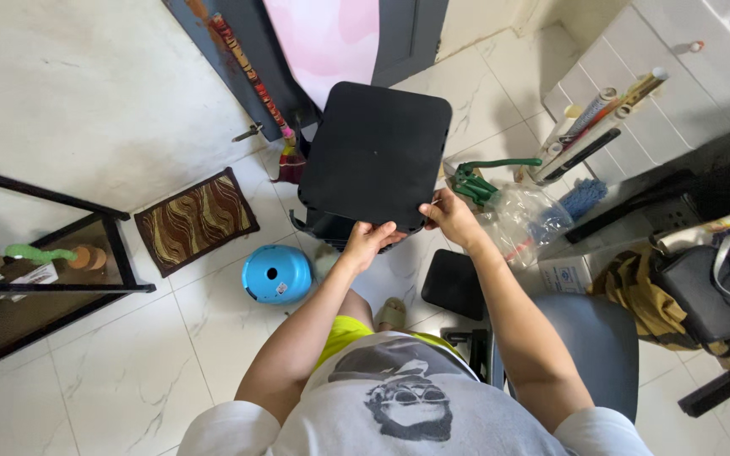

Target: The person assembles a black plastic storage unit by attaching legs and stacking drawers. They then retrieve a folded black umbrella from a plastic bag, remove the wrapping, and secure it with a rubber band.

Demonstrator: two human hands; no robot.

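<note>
while a blue plastic stool (275, 274) sits on the tiled floor (128, 371), the left hand (371, 240) and right hand (450, 217) both grasp the near edge of a black square stool (375, 156).

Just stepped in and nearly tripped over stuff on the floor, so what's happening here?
A person is holding a black square-topped stool up over the tiled floor, seen from above. The left hand and right hand both grip its near edge. On the floor lie a blue round stool, a brown patterned mat and a flat black panel.
</note>
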